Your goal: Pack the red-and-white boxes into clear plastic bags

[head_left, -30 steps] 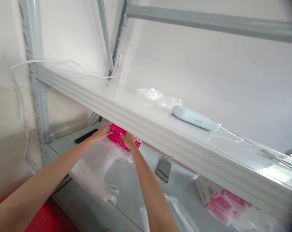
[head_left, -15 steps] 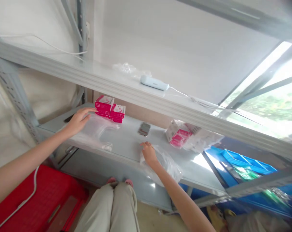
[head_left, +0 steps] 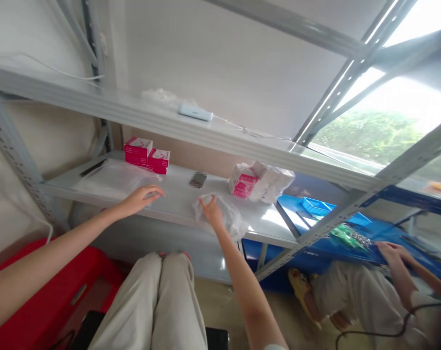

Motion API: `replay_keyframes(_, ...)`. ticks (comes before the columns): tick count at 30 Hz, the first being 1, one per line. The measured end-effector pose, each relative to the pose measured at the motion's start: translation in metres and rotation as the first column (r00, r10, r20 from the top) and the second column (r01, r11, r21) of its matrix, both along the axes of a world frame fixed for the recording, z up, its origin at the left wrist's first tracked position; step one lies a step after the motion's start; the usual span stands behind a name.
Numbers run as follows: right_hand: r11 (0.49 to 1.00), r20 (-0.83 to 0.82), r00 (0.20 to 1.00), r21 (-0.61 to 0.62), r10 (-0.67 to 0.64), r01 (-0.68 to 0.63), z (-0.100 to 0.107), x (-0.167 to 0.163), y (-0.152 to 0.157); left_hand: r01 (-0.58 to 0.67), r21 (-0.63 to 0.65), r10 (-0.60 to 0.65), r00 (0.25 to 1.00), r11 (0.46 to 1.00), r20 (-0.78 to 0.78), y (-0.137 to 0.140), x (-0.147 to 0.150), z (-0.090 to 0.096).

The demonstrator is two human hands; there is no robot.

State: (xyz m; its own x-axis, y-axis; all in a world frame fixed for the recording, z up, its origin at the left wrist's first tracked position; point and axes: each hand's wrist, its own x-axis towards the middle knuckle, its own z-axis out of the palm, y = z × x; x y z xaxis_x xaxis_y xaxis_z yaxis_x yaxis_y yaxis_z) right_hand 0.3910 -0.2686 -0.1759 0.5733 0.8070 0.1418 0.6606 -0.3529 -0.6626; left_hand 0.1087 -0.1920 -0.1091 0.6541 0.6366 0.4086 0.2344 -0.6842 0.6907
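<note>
My left hand hovers near the shelf's front edge, fingers stretched out with nothing in them. Just behind it, a flat stack of clear plastic bags lies on the left of the shelf. Pink-and-white boxes stand in two piles at the back. My right hand rests on a crumpled clear plastic bag, its thumb and a finger spread apart. A small blurred dark object lies behind that hand. Further right is a clear bag holding pink boxes.
Above runs an upper shelf with a pale blue device and its cord. A red plastic stool stands at lower left. Metal uprights divide off a blue table at right, where another person's hands work beside green items.
My left hand has moved right and toward me, away from the pink boxes. My right hand stays at the crumpled bag. The view has turned right, bringing another person into sight.
</note>
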Motion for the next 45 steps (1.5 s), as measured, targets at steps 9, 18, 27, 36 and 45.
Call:
replay_keyframes(9,0.949,-0.429,0.849,0.201,0.308,-0.243,0.012,-0.049,0.03,0.045,-0.111,-0.048,0.999,0.993,-0.026,-0.017,0.012,-0.022)
replay_keyframes(18,0.786,-0.767,0.175,0.593,0.617,-0.175,0.065,-0.058,-0.023,-0.046,-0.001,0.046,0.992,0.999,0.119,-0.011,0.004,0.017)
replay_keyframes(27,0.837,-0.824,0.146,0.542,0.547,-0.077,0.067,-0.048,-0.04,0.01,0.05,-0.018,0.989,0.999,0.148,-0.034,0.041,0.026)
replay_keyframes(36,0.82,-0.786,0.245,0.564,0.568,-0.094,0.058,-0.037,-0.046,-0.035,0.047,0.022,0.967,0.998,0.255,-0.047,0.057,0.027)
replay_keyframes(45,0.926,-0.822,0.45,0.375,0.351,-0.037,0.088,0.09,-0.055,-0.15,-0.277,0.261,0.869,0.949,0.421,-0.008,0.038,0.021)
